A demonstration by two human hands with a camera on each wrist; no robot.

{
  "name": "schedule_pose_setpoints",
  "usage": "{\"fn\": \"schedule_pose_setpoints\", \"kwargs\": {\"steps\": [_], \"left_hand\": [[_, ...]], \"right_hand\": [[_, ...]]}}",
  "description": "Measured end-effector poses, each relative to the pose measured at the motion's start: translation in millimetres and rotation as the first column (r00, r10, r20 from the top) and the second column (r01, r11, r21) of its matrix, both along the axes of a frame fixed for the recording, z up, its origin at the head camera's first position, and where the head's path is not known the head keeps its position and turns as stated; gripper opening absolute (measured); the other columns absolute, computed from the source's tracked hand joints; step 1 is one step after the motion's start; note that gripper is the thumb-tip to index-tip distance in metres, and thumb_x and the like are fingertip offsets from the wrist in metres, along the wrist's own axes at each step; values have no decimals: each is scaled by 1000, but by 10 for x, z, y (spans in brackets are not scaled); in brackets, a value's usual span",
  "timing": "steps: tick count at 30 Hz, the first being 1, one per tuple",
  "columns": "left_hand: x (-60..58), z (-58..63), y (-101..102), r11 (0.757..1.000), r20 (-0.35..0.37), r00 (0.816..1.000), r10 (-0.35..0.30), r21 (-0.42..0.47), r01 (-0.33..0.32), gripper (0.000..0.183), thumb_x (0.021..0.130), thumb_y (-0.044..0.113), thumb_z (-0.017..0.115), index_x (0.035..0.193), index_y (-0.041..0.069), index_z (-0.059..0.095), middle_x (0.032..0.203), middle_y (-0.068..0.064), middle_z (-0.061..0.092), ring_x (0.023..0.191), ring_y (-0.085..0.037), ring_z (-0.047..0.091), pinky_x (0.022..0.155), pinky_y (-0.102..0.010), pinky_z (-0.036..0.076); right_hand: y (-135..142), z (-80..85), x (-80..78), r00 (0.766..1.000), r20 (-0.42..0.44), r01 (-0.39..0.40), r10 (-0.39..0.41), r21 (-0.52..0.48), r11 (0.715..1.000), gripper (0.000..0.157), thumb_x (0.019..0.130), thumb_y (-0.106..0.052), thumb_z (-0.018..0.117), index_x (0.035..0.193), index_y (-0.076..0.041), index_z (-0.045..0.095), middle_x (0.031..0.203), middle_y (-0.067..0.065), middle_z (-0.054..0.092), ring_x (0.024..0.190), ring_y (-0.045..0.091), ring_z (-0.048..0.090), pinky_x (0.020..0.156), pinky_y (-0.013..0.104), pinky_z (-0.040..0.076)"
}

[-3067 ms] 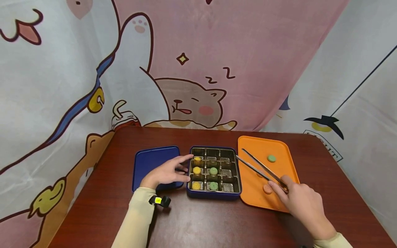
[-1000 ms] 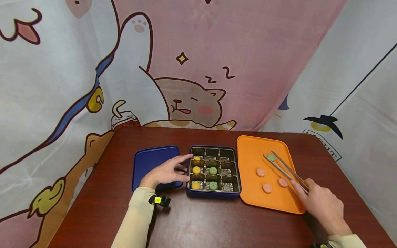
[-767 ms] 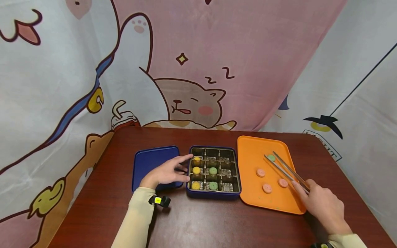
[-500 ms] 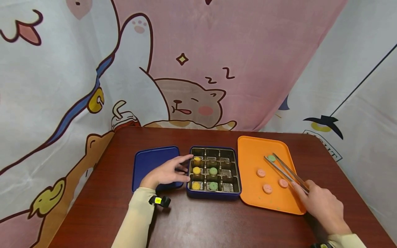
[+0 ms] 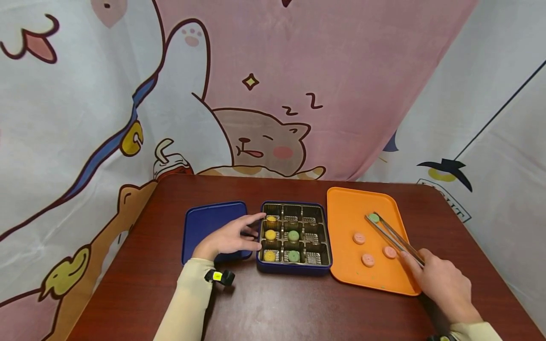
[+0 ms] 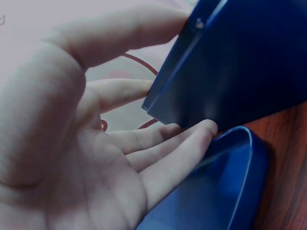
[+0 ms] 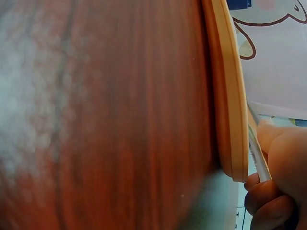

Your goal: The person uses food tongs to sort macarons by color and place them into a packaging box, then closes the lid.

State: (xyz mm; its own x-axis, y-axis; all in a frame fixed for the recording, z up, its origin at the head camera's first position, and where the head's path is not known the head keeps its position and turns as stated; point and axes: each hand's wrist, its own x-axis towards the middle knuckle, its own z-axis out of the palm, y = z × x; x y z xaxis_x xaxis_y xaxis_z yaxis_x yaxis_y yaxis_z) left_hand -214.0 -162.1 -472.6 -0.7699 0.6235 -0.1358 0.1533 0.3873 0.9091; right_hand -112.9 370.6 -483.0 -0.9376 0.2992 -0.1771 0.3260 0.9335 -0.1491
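My right hand (image 5: 445, 284) holds a pair of metal tongs (image 5: 386, 235) over the orange tray (image 5: 347, 208). The tongs' tips stand on either side of a small round green cookie (image 5: 374, 218) on the tray. My left hand (image 5: 228, 236) has its fingers spread, with fingertips and thumb at the left side of a blue tin (image 5: 294, 269); the left wrist view shows the fingertips against the tin's wall (image 6: 249, 62). Inside the tin, yellow cookies (image 5: 270, 235) fill the left column of compartments, and green cookies (image 5: 293, 235) sit in the middle column.
Three pink cookies (image 5: 359, 238) lie on the tray nearer my body. The tin's blue lid (image 5: 213, 218) lies left of the tin, partly under my left hand. A patterned cloth (image 5: 350, 94) hangs behind the dark wooden table (image 5: 273, 308).
My right hand has moved right with the tongs, from beside the tin to the green cookie. The tongs' tips have drawn closer together around it. My left hand has stayed put.
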Motion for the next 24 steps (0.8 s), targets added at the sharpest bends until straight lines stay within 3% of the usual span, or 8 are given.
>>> {"fn": "schedule_pose_setpoints", "kwargs": {"steps": [7,24], "left_hand": [[-5,-5,0,1000,-6,1000,-5,-2,5,91,95,22,81,169,18,28,168,-16,29,135,-35,57,107,-48,54],[-3,-29,-5,1000,-13,1000,-4,-1,4,89,95,21,80,168,18,29,168,-16,29,135,-37,56,107,-50,53]], "right_hand": [[-12,-9,14,1000,-29,2,-2,-13,1000,87,101,-77,38,118,5,59,70,10,52,59,27,50,50,38,42],[-13,1,23,1000,-26,9,-10,-19,1000,87,102,-77,36,118,5,59,70,10,53,59,27,50,49,38,42]]}}
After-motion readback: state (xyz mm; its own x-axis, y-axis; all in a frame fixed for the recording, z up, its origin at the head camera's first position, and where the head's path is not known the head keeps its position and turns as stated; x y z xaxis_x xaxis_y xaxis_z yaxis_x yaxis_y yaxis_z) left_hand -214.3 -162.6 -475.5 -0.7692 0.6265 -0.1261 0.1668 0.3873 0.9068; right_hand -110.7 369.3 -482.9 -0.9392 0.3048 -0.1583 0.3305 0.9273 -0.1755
